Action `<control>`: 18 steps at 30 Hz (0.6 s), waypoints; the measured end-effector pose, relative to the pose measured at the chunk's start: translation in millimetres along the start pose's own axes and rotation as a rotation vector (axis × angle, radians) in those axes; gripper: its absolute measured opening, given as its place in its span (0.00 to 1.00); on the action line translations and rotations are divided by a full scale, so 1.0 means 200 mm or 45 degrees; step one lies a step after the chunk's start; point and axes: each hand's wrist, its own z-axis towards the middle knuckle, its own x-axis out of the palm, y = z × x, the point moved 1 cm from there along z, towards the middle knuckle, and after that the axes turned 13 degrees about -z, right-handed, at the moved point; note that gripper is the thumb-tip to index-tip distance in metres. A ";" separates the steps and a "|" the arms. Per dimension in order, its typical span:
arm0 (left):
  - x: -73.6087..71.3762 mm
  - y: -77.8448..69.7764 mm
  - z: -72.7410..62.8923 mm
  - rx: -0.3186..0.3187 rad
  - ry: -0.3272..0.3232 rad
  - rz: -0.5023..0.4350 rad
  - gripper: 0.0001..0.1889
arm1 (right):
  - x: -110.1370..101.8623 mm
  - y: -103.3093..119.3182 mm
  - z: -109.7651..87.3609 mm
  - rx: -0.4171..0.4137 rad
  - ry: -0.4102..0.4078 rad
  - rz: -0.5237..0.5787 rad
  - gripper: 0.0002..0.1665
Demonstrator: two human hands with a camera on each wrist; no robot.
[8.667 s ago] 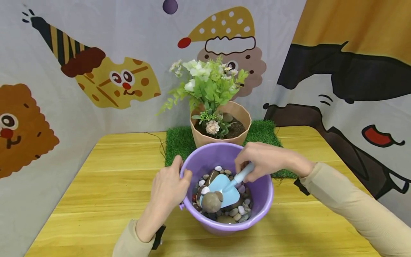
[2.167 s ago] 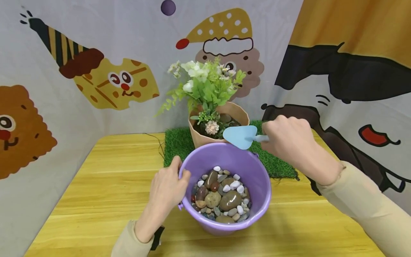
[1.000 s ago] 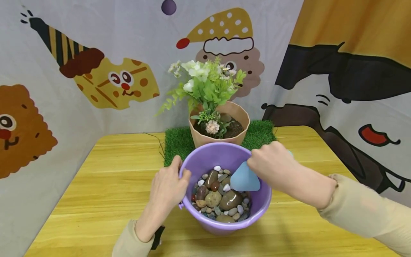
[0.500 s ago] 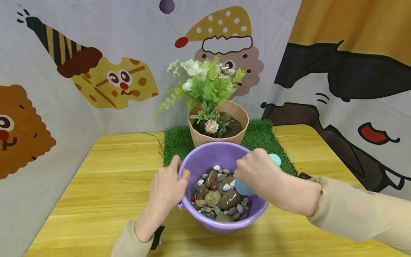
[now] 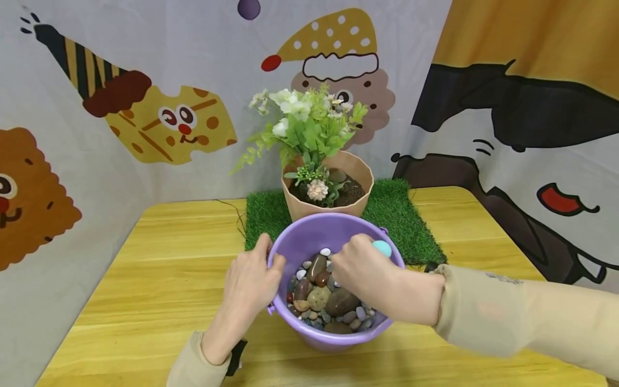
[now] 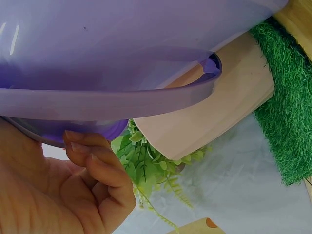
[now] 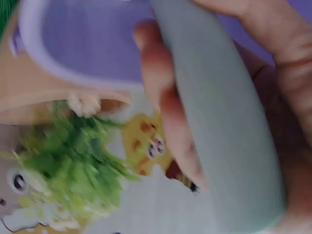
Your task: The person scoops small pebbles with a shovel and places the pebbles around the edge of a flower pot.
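A purple bucket (image 5: pixel 333 341) stands on the table, its bottom covered with pebbles and larger stones (image 5: pixel 319 299). My left hand (image 5: pixel 253 274) grips the bucket's left rim; the left wrist view shows its fingers (image 6: pixel 105 168) curled at the rim, below the bucket handle (image 6: pixel 107 103). Inside the bucket, low over the stones, my right hand (image 5: pixel 369 277) holds a light blue toy shovel. Only the rounded end of the shovel handle (image 5: pixel 382 248) shows in the head view, and the blade is hidden behind the hand. Up close, the right wrist view shows fingers wrapped round the shovel handle (image 7: pixel 229 126).
Behind the bucket, a peach flowerpot (image 5: pixel 319 208) holds soil, stones and a leafy plant (image 5: pixel 309 123) with white flowers. It stands on a green grass mat (image 5: pixel 406 226). The wooden table (image 5: pixel 164 279) extends to both sides, with a cartoon-printed cloth (image 5: pixel 203 32) behind.
Earlier the shovel carried stones, then tipped over the flowerpot. In the last second my right hand has moved left and down into the bucket with it. My left hand has stayed on the rim.
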 end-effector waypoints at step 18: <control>0.00 0.00 0.00 -0.007 -0.001 -0.003 0.06 | 0.34 -0.22 0.06 -0.281 0.148 0.648 0.21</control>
